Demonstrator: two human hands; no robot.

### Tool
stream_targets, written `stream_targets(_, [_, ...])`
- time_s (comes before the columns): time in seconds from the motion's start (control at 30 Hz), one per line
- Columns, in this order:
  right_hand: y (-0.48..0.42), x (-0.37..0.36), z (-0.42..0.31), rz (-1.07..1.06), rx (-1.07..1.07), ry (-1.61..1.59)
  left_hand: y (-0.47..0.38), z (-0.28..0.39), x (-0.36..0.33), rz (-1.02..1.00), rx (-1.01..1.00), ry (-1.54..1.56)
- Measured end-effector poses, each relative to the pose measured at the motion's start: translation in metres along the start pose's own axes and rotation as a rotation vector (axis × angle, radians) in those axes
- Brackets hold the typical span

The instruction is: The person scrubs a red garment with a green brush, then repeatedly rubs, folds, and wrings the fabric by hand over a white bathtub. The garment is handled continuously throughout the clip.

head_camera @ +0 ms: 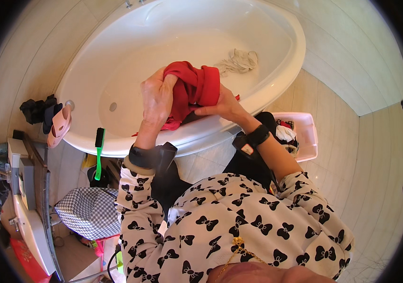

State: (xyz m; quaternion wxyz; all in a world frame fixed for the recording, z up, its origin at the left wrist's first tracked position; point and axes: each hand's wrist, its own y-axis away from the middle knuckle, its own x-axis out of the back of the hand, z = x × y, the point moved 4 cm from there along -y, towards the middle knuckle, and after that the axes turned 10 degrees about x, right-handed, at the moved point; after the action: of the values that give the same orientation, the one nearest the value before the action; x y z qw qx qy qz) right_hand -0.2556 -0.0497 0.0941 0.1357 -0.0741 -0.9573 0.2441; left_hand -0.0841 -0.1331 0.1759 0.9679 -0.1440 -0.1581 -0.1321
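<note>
A bunched red cloth garment (196, 83) is stretched between my two hands above the near rim of the white bathtub (130, 63). My left hand (157, 93) grips its left side in a fist. On the right, my right hand (222, 106) holds the folded edge, thumb pointing left and some fingers hidden behind the cloth. The lower part of the garment hangs down onto the tub's rim, and a dark patch shows beneath it. Farther back on the tub floor lies a crumpled off-white cloth (238, 62).
A green-handled brush (99, 152) leans at the tub's left rim, near pink slippers (59, 125) and dark footwear (38, 109). A pink plastic bin (307, 138) with clothes stands on the floor at right. A houndstooth-patterned bag (86, 212) and a washbasin (31, 230) are at left.
</note>
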Motion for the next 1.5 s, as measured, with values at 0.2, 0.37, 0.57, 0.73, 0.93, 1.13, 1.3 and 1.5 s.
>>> stream_targets(0.2, [0.006,0.026,0.008,-0.064,-0.208,-0.024,-0.004,-0.007,0.032,0.086,0.079,0.117])
stream_targets(0.37, [-0.002,0.05,-0.006,0.102,-0.261,-0.603,-0.008,-0.052,0.042,0.011,0.14,0.242])
stream_targets(0.57, [0.004,0.014,0.023,0.288,-0.371,-1.279,0.011,-0.1,0.008,-0.189,0.32,0.509])
stream_targets(0.73, [0.004,-0.028,0.053,0.252,-0.441,-1.432,0.046,-0.073,-0.06,-0.432,0.096,-0.062])
stream_targets(0.93, [0.016,-0.083,0.047,0.41,-0.739,-1.038,0.015,-0.066,-0.059,0.037,-0.128,-0.302])
stream_targets(1.13, [0.016,-0.08,0.033,0.464,-0.884,-1.02,0.03,-0.077,-0.057,0.088,-0.028,-0.276])
stream_targets(1.3, [0.018,-0.077,0.024,0.356,-0.983,-0.936,0.032,-0.097,-0.047,0.216,-0.082,-0.394])
stream_targets(1.5, [0.024,-0.065,0.016,0.028,-0.671,-0.524,0.021,-0.099,-0.004,0.248,-0.308,-0.366])
